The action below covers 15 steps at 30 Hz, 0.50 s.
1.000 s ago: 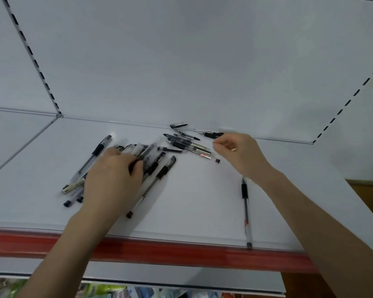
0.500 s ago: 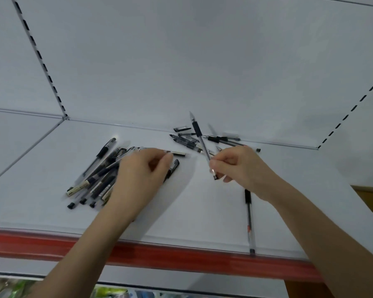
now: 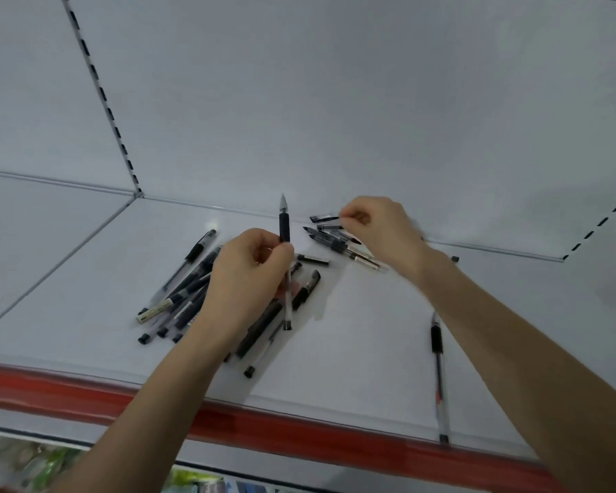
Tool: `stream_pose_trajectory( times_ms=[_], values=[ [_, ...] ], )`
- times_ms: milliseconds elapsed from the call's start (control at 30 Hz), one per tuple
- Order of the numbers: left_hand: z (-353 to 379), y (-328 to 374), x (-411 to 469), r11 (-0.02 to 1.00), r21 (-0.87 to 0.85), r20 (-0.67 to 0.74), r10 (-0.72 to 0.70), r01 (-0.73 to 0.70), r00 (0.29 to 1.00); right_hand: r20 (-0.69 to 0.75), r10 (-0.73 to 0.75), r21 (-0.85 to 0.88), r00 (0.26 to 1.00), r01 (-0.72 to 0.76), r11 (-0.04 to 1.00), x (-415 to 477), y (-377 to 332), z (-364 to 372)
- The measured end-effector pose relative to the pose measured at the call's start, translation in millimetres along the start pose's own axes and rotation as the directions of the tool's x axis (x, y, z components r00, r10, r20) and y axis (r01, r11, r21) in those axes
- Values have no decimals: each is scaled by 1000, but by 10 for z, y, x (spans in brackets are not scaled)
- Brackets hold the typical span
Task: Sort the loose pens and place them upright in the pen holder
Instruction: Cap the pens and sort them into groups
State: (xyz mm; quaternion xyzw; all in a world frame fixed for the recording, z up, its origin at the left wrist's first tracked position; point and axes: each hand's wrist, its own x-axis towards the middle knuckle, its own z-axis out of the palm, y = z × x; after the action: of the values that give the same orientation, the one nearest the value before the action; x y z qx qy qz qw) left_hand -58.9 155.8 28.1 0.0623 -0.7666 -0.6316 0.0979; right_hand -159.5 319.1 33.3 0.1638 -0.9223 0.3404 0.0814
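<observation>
My left hand grips a clear pen with a black grip and holds it upright, tip up, above a pile of black and clear pens lying on the white shelf. My right hand is at the back of the shelf over a smaller cluster of pens; its thumb and forefinger pinch the end of a short black pen cap. One pen lies alone near the front right. No pen holder is in view.
The shelf has a red front strip and a white back wall with slotted uprights. Blurred goods show on the level below at the bottom left.
The upright pen has passed from my right hand to my left hand. My right hand has moved back to the rear cluster of pens. My left hand has lifted off the pile.
</observation>
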Motion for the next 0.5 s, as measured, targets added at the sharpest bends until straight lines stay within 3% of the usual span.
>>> stream_pose_trajectory(
  times_ms=[67, 267, 500],
  values=[
    [-50, -12, -18, 1000, 27, -4, 5, -5, 1000, 5, -28, -124, 1000, 28, 992, 204, 4, 116],
    [-132, -59, 6, 998, 60, -10, 5, -4, 1000, 202, 19, -455, 979, 77, 887, 535, 26, 383],
    [-120, -103, 26, 998, 63, 12, 3, -3, 1000, 262, 154, -466, 953, -15, 885, 570, 31, 359]
  ],
)
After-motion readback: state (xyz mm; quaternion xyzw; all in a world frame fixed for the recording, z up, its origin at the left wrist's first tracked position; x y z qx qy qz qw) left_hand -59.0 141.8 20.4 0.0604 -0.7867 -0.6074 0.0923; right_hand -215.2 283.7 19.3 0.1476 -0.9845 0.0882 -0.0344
